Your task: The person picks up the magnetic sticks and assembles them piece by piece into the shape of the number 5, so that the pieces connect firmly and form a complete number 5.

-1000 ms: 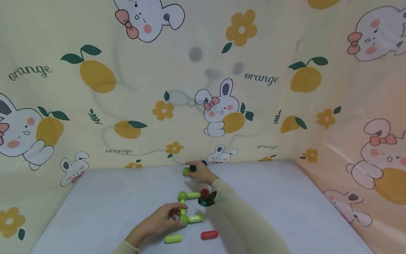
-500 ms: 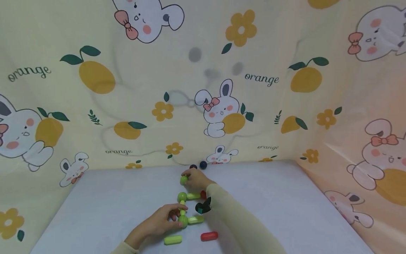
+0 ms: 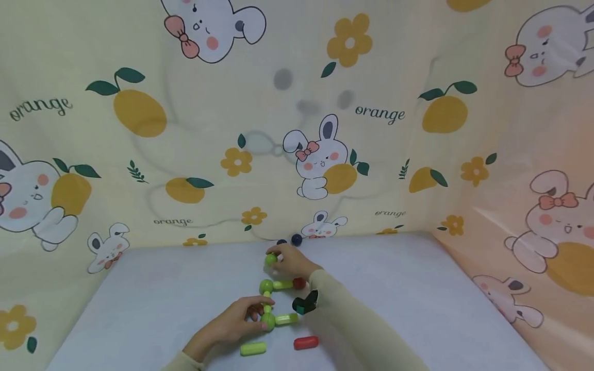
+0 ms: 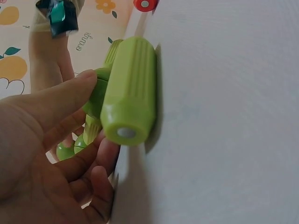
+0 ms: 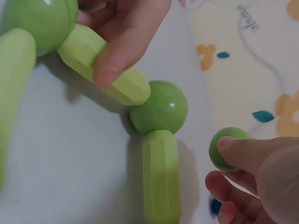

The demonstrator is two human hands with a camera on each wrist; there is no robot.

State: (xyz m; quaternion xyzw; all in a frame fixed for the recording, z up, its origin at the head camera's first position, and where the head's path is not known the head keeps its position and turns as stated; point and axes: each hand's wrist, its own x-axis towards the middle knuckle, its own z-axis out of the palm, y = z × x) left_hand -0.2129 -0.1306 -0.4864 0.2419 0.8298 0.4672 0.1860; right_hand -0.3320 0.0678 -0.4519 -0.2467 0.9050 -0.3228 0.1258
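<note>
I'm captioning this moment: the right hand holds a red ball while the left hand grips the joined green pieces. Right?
The ball in the right hand is green, not red, as the right wrist view shows; the left hand grips the joined green pieces.

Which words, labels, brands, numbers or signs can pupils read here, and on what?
"orange": cloth, upper left, head view
"orange": cloth, upper right
"orange": cloth, lower left
"orange": cloth, lower right
"orange": cloth, right wrist view, turned
"orang": cloth, left wrist view, end unclear
Another mark there: too small to read
Balls and sticks: none readable
</note>
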